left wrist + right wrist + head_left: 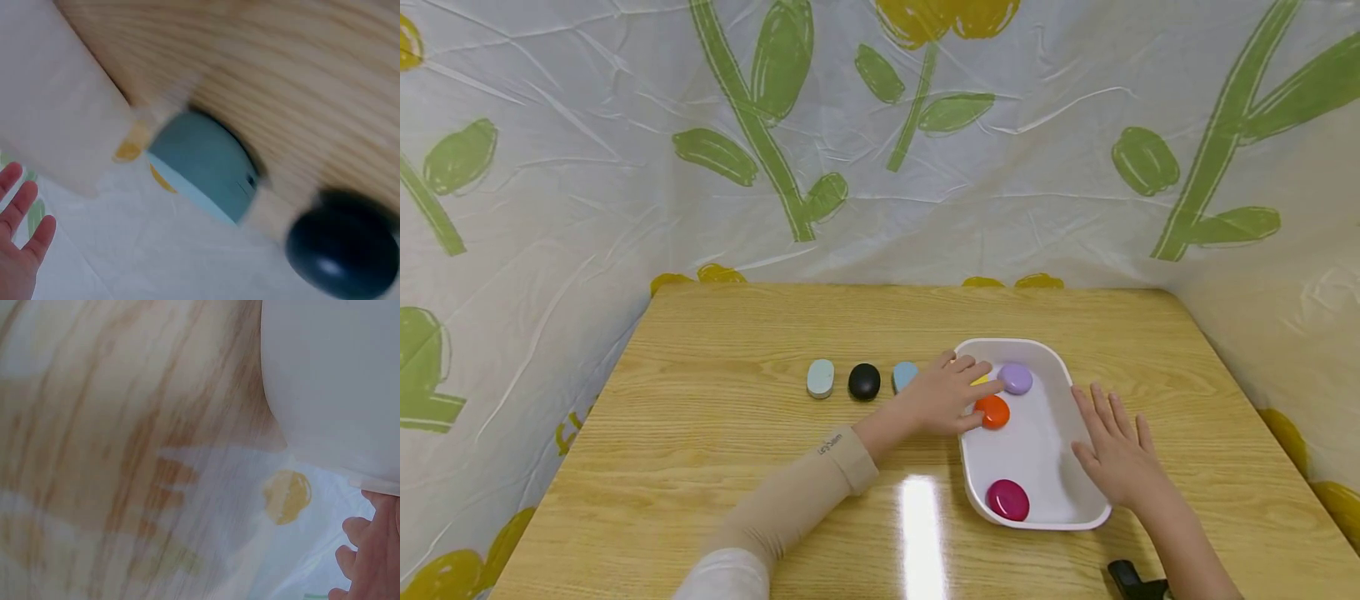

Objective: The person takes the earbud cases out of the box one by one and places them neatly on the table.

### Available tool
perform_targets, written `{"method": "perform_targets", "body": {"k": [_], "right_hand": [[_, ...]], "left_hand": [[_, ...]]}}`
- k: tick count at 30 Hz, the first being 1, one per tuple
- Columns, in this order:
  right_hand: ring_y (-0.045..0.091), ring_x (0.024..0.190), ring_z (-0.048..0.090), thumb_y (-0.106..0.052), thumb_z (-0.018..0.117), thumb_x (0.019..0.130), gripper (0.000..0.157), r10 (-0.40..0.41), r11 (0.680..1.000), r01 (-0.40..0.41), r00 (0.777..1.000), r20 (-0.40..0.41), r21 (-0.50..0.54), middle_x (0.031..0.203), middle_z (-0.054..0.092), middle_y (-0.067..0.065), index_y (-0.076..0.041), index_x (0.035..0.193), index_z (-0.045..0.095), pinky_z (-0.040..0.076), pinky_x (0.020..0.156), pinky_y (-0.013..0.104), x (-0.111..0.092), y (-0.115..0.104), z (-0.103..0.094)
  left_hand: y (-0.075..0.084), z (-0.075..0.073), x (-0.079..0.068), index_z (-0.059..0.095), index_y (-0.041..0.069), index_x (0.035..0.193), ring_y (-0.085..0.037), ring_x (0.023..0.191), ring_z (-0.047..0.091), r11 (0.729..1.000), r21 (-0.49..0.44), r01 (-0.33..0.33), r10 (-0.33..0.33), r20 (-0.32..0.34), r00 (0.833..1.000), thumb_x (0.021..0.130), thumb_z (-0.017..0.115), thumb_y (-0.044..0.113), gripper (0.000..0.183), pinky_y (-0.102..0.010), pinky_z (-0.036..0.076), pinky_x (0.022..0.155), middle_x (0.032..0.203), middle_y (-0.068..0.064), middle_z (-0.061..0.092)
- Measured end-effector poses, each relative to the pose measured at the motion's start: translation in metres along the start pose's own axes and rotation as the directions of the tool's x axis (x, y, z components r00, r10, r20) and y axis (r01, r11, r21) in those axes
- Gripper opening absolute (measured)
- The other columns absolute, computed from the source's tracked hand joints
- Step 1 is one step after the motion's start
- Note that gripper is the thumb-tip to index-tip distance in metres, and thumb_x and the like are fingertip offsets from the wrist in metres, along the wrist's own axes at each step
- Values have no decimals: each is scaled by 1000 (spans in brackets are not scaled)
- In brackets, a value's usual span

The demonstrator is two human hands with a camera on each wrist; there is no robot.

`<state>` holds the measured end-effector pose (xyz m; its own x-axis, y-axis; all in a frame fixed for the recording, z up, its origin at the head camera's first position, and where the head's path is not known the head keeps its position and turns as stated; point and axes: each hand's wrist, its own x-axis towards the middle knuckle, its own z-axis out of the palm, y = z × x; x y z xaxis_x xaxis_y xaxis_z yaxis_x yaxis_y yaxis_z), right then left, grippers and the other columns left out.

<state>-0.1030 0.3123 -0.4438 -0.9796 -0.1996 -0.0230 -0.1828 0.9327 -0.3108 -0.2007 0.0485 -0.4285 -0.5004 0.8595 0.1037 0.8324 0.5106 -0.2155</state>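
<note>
Where the left hand (942, 395) spreads, glossy discs (997, 411) lie.

We see a white tub (1037, 471), upright. Inside lie an orange disc (997, 412), purple disc (1017, 379), crimson disc (1008, 500) and partly hidden yellow piece (981, 380).

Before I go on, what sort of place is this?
Probably a small screened-off workspace: a wood-grain table, flower-printed sheeting behind and on both sides, and a white tray.

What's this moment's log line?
left hand: over tray, left side; right hand: at tray's right; outside: pale piece, black piece, blue piece
</note>
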Motion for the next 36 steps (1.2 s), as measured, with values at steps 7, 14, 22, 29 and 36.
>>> {"method": "perform_targets", "body": {"k": [7,14,22,29,36], "right_hand": [[32,135,-20,-19,41,95,71,-3,1000,3,1000,1,16,151,-10,17,-19,147,-6,-19,100,57,-1,-1,0],[32,135,-20,-19,42,95,71,0,1000,0,1000,-1,15,151,-9,18,-19,147,-6,-19,100,57,-1,1,1],[32,135,-21,-20,41,95,71,5,1000,-5,1000,4,16,151,-10,17,-20,147,-7,-18,100,57,0,1,2],[33,135,-19,-19,42,95,71,6,1000,-6,1000,1,18,151,-9,18,-19,147,-6,-18,100,57,0,0,0],[34,135,-18,-19,41,95,70,7,1000,-8,1000,8,26,150,-8,19,-19,147,-6,-18,100,57,0,-1,0]], "left_hand": [[24,11,27,36,37,136,-9,114,39,999,45,-18,15,65,998,90,37,45,47,-35,29,97,133,12,40],[38,14,43,32,44,135,-6,121,33,997,81,7,-24,206,978,89,39,47,47,-32,28,98,138,16,34],[47,16,50,30,45,131,-5,121,30,988,153,20,-69,326,943,88,40,52,45,-26,29,91,141,16,26],[50,15,52,28,46,131,-6,118,30,978,208,25,-101,367,925,88,39,52,45,-23,30,86,136,15,28],[51,17,52,32,46,129,-5,112,35,978,203,43,-116,363,924,92,38,47,38,-22,30,83,131,15,34]]}}
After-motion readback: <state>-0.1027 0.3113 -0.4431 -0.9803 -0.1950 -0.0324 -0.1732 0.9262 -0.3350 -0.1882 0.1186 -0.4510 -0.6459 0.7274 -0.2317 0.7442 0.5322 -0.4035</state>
